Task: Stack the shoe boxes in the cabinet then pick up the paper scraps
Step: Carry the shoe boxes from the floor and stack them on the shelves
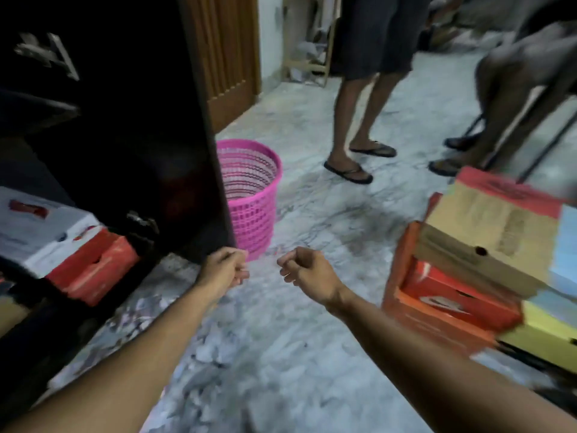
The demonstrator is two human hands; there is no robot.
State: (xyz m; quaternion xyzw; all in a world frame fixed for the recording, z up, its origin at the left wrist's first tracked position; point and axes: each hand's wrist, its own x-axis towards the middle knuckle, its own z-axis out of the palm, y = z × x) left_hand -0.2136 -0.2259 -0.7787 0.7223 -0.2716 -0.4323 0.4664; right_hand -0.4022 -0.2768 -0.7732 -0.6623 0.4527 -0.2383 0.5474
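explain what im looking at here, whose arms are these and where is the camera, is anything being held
This is one picture from a camera worn on a person's head, looking forward and down, so the two bare arms belong to the wearer. There is no machine. The left hand and right hand both have their fingers curled; the picture is too blurred to tell whether either holds something small. On the left stands a dark cabinet with a white and red shoe box on its shelf. On the right is a pile of shoe boxes waiting on the marble floor. Paper scraps lie under the arms. A pink basket stands beside the cabinet. Two other people's legs show behind.
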